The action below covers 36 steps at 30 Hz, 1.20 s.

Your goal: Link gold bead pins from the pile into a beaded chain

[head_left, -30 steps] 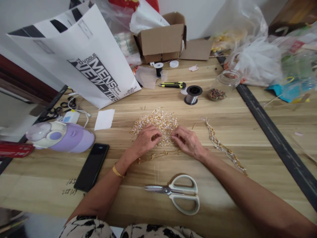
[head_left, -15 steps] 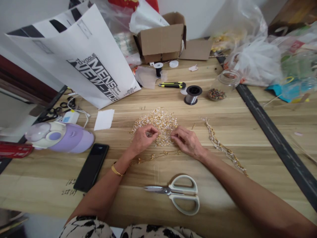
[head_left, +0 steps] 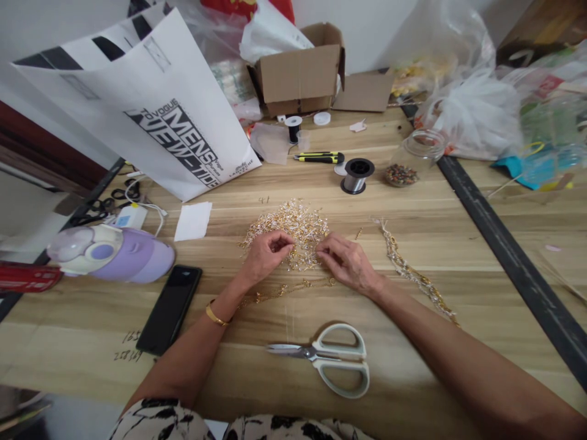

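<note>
A loose pile of small gold and clear beads [head_left: 293, 221] lies on the wooden table. At its near left edge my left hand [head_left: 266, 256] is closed, thumb and forefinger pinched together; what they hold is too small to make out. My right hand [head_left: 346, 263] pinches at the pile's right edge, and its fingertips hide whatever is between them. A thin gold chain [head_left: 287, 289] stretches across the table just below both hands. To the right lies a bundle of beaded strands [head_left: 413, 272]. White-handled scissors [head_left: 321, 351] rest nearer my body, touched by neither hand.
A black phone [head_left: 169, 310] and a purple bottle [head_left: 123, 252] lie at left, below a large white paper bag [head_left: 151, 116]. Behind the pile are a yellow-black cutter [head_left: 318, 157], a wire spool [head_left: 356, 175], a bead jar [head_left: 413, 159] and a cardboard box [head_left: 298, 76].
My left hand's fingers have shifted very slightly at the pinch. My right hand and the things on the table look the same.
</note>
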### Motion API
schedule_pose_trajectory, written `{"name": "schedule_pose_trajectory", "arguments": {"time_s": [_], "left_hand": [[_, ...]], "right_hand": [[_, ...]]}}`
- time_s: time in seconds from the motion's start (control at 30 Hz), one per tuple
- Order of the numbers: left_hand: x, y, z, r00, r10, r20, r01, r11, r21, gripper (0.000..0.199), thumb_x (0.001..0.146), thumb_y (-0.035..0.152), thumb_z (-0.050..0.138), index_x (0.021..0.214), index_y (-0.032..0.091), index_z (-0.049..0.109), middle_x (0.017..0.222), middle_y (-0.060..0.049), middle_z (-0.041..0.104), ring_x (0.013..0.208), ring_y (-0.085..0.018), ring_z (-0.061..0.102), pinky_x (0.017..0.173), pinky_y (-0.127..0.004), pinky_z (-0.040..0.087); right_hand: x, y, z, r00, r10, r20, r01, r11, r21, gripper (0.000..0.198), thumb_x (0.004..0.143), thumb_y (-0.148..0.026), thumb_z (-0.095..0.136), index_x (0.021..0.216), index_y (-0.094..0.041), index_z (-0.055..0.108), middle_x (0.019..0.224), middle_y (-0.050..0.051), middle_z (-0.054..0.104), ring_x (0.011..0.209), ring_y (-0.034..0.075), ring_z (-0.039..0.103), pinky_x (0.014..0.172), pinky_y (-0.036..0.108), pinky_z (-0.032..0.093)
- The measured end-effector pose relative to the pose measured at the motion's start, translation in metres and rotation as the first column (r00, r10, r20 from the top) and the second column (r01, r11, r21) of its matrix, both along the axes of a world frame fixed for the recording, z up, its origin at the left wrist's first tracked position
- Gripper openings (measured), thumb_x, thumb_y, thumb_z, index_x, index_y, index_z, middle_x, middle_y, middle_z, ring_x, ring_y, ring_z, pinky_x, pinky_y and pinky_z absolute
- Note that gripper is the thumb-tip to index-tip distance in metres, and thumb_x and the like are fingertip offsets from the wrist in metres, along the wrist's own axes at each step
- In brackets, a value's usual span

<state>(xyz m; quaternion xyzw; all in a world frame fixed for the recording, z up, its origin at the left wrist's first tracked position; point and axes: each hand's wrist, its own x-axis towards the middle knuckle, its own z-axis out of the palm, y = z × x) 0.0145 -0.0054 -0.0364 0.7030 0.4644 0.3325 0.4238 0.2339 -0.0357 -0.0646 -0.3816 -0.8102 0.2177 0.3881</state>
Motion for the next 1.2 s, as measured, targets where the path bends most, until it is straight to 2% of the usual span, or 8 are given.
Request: {"name": "schedule_pose_trajectory", "arguments": {"time_s": [0.23, 0.43, 0.67, 0.87, 1.07, 1.2], "left_hand": [[0.002, -0.003, 0.002, 0.979, -0.047, -0.2, 0.082, 0.983, 0.166, 0.007, 0.079, 0.013, 0.061, 0.08, 0.015, 0.067, 0.069, 0.0, 0.065, 0.06, -0.01, 0.056, 0.058, -0.021, 0.044], [0.003, -0.003, 0.0, 0.953, -0.065, -0.296, 0.154, 0.944, 0.291, 0.005, 0.079, 0.012, 0.061, 0.078, 0.015, 0.065, 0.07, 0.0, 0.065, 0.061, -0.011, 0.055, 0.059, -0.022, 0.044], [0.004, -0.003, 0.001, 0.936, -0.086, -0.341, 0.201, 0.926, 0.319, 0.005, 0.083, 0.015, 0.061, 0.083, 0.016, 0.066, 0.076, -0.003, 0.067, 0.069, -0.014, 0.058, 0.067, -0.027, 0.046], [0.007, -0.001, -0.005, 0.894, -0.071, -0.443, 0.279, 0.861, 0.425, 0.012, 0.088, 0.016, 0.056, 0.09, 0.017, 0.067, 0.085, -0.006, 0.066, 0.085, -0.02, 0.057, 0.083, -0.036, 0.045], [0.015, -0.005, -0.004, 0.823, -0.038, -0.566, 0.332, 0.841, 0.427, 0.015, 0.091, 0.019, 0.051, 0.088, 0.015, 0.066, 0.085, -0.007, 0.061, 0.087, -0.021, 0.052, 0.083, -0.036, 0.044], [0.015, -0.006, -0.004, 0.822, -0.035, -0.569, 0.328, 0.845, 0.423, 0.016, 0.091, 0.019, 0.05, 0.086, 0.015, 0.064, 0.084, -0.007, 0.061, 0.086, -0.021, 0.051, 0.081, -0.036, 0.044]], "right_hand": [[0.0, 0.0, 0.0, 1.0, -0.001, -0.004, 0.001, 1.0, -0.001, 0.008, 0.092, -0.018, 0.048, 0.09, -0.018, 0.056, 0.083, 0.005, 0.059, 0.072, 0.016, 0.055, 0.066, 0.027, 0.045], [0.0, 0.0, 0.001, 1.0, 0.002, -0.007, -0.002, 1.0, 0.008, 0.009, 0.092, -0.018, 0.047, 0.089, -0.019, 0.056, 0.082, 0.005, 0.058, 0.071, 0.015, 0.054, 0.064, 0.027, 0.044], [0.0, 0.0, 0.001, 1.0, -0.007, 0.006, 0.007, 1.0, 0.013, 0.009, 0.092, -0.018, 0.047, 0.089, -0.019, 0.056, 0.081, 0.005, 0.058, 0.069, 0.015, 0.054, 0.064, 0.027, 0.044], [-0.001, 0.0, 0.001, 1.0, -0.002, -0.002, 0.002, 1.0, 0.008, 0.01, 0.092, -0.018, 0.047, 0.089, -0.019, 0.056, 0.081, 0.005, 0.059, 0.07, 0.016, 0.055, 0.065, 0.028, 0.045], [-0.002, -0.001, 0.001, 1.0, -0.01, 0.001, 0.01, 1.0, 0.002, 0.01, 0.092, -0.018, 0.047, 0.088, -0.019, 0.056, 0.081, 0.005, 0.058, 0.07, 0.016, 0.055, 0.065, 0.028, 0.045], [-0.002, -0.001, 0.001, 1.0, -0.011, -0.004, 0.011, 1.0, 0.006, 0.009, 0.092, -0.018, 0.047, 0.089, -0.019, 0.056, 0.082, 0.006, 0.059, 0.071, 0.017, 0.056, 0.066, 0.028, 0.045]]}}
